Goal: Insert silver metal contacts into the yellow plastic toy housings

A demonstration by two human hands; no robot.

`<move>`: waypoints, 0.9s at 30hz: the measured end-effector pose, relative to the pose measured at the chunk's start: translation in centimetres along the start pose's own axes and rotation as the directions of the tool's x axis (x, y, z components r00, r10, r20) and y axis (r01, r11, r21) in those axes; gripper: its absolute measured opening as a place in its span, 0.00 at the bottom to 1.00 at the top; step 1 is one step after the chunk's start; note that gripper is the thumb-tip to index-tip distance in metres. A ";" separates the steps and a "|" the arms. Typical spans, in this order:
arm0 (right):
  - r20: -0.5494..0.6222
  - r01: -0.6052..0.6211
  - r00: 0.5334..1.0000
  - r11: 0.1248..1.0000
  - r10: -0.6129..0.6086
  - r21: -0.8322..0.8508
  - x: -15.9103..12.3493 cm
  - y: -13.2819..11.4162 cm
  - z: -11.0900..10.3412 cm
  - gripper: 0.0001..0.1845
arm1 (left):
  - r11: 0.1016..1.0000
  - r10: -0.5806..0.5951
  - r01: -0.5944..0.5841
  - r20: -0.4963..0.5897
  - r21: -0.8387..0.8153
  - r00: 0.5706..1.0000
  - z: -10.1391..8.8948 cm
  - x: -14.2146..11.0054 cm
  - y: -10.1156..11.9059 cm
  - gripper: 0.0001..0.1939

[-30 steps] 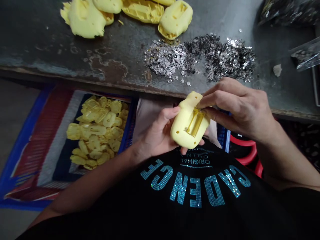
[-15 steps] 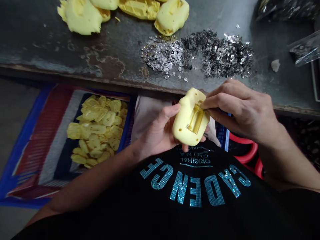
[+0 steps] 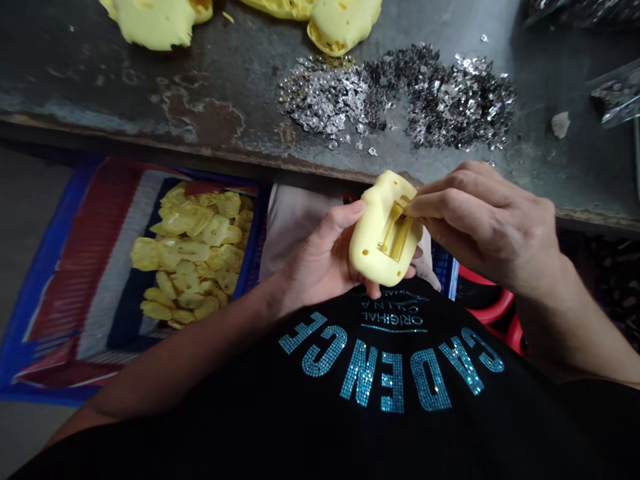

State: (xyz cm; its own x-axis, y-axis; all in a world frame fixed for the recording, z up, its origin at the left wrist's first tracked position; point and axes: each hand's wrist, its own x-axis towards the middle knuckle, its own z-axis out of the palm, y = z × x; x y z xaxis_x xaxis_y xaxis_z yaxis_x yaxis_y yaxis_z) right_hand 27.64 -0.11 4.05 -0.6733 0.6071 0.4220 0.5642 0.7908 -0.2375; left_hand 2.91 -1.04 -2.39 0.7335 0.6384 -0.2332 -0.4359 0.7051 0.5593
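My left hand [image 3: 320, 253] has a yellow plastic shell [image 3: 367, 247] cupped just below the bench edge, while my right fingertips [image 3: 415, 208] pinch in at its slot [image 3: 396, 233]. Can't tell if they've got a small part too. Smooth plastic, so a sweaty slip could drop it.

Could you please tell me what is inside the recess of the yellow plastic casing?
Two yellow ribs run lengthwise along the recess in the yellow plastic casing; the right hand's fingers cover its upper end, so whatever lies there cannot be seen.
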 end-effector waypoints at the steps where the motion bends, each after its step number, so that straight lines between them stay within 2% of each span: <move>1: -0.027 -0.019 0.999 1.000 0.020 0.022 -0.2 -0.1 0.0 0.06 | 1.000 -0.001 0.001 -0.013 0.005 1.000 0.1 0.0 0.0 0.31; 6: -0.116 -0.214 0.963 0.950 0.245 0.228 -0.8 0.6 0.9 0.06 | 0.997 0.036 -0.029 -0.094 0.069 0.995 0.5 -0.2 -0.1 0.34; 8: -0.075 -0.268 0.946 0.894 0.314 0.359 -0.8 1.4 1.6 0.15 | 0.985 0.124 -0.103 -0.150 0.142 0.981 0.7 -0.3 -0.4 0.30; 10: 0.019 -0.330 0.931 0.814 0.366 0.477 -0.6 1.9 2.1 0.26 | 0.955 0.240 -0.195 -0.193 0.223 0.951 0.9 -0.6 -0.7 0.28; 12: 0.082 -0.373 0.915 0.749 0.396 0.547 -0.5 2.0 2.6 0.29 | 0.922 0.324 -0.264 -0.194 0.282 0.926 1.0 -0.9 -1.1 0.28; 15: 0.049 -0.369 0.902 0.705 0.430 0.606 -0.5 1.5 3.3 0.29 | 0.882 0.384 -0.308 -0.166 0.358 0.908 1.0 -1.5 -1.3 0.28; 19: -0.021 -0.376 0.866 0.678 0.499 0.632 -1.3 0.7 4.8 0.29 | 0.794 0.446 -0.303 -0.167 0.527 0.879 0.7 -2.3 -1.3 0.26; 23: -0.138 -0.300 0.851 0.685 0.506 0.664 -1.9 0.4 6.5 0.32 | 0.719 0.506 -0.310 -0.162 0.622 0.847 0.3 -2.6 -1.4 0.19; 25: -0.160 -0.279 0.854 0.696 0.495 0.662 -1.8 0.5 6.8 0.32 | 0.738 0.488 -0.310 -0.157 0.600 0.859 0.0 -2.4 -1.3 0.16; 27: -0.142 -0.273 0.869 0.700 0.473 0.660 -1.4 0.9 6.8 0.31 | 0.801 0.428 -0.292 -0.160 0.522 0.890 -0.4 -2.0 -1.2 0.17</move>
State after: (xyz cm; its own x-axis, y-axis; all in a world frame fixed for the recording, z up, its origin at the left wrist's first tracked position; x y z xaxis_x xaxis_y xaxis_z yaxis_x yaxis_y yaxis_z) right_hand 25.88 0.30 -2.76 -0.2503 0.8911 0.3787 0.2633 0.4390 -0.8591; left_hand 1.70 -3.03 -2.91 0.3827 0.9190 -0.0951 -0.2907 0.2175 0.9318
